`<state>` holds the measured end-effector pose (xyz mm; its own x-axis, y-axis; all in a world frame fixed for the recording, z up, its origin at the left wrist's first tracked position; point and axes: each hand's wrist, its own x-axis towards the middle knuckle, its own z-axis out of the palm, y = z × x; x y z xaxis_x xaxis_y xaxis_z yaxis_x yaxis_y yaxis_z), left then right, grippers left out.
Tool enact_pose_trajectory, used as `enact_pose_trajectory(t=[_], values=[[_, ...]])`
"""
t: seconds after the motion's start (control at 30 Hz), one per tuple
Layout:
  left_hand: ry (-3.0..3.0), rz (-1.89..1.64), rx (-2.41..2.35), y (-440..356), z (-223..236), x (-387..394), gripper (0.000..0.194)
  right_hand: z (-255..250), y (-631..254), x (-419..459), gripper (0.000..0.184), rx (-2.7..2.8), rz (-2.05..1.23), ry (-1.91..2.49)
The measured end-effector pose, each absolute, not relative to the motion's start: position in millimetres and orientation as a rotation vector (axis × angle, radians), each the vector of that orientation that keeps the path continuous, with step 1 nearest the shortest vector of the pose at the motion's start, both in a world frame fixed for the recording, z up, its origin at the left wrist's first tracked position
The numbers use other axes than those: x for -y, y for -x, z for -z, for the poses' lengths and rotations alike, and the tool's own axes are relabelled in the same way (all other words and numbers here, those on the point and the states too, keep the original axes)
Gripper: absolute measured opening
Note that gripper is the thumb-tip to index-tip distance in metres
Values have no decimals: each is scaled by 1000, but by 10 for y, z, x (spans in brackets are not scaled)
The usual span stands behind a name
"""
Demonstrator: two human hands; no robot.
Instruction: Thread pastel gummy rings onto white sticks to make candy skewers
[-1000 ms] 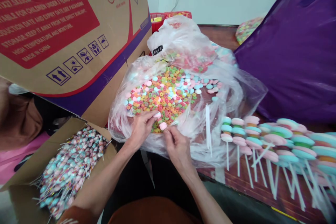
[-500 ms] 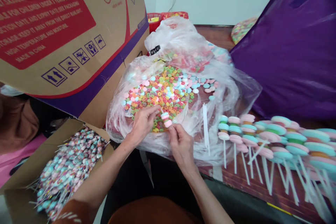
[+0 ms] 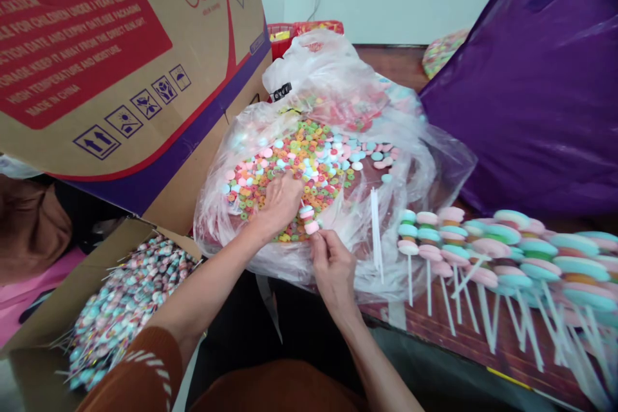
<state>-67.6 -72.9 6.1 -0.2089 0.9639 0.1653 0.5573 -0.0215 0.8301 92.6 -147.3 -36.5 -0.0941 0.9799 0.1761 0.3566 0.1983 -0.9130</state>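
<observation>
Between thumb and fingers, my right hand [image 3: 333,267] pinches the lower end of a candy skewer [image 3: 308,219], a short stack of blue, coloured and pink candies on a stick. It stands nearly upright. My left hand [image 3: 282,201] is over the loose candies [image 3: 309,141], just left of the skewer's top, with its fingers curled down; their tips are hidden, as is anything in them. The loose candies are small coloured rings and pastel discs, spread on a clear plastic bag [image 3: 415,193]. White sticks [image 3: 375,232] lie on the plastic to the right.
Finished candy skewers [image 3: 497,251] lie in a row along the table's [image 3: 420,328] right side. An open carton [image 3: 29,335] at lower left holds many wrapped ones. A large printed carton [image 3: 193,135] stands on the left, a purple bag [image 3: 531,96] on the right.
My left hand has moved up and away from the skewer's top, onto the loose candies, and its fingers have curled downward. My right hand keeps holding the skewer in about the same place.
</observation>
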Motion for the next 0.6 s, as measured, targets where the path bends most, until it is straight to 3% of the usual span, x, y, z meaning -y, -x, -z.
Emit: enact_pose_trajectory(t=[0.17, 0.23, 0.4, 0.6], values=[[-1713, -1071, -1798, 778, -103, 784, 10, 348, -936, 1469, 31, 1601, -928, 1276], [-1546, -1198, -1676, 848, -82, 867, 11, 339, -939, 1464, 31, 1603, -948, 1255], [-1064, -1330, -1400, 934, 7, 1098, 34, 329, -927, 1464, 28, 1629, -973, 1196], [-951, -1420, -1306, 897, 47, 1185, 37, 324, -908, 1462, 26, 1700, -984, 1142]])
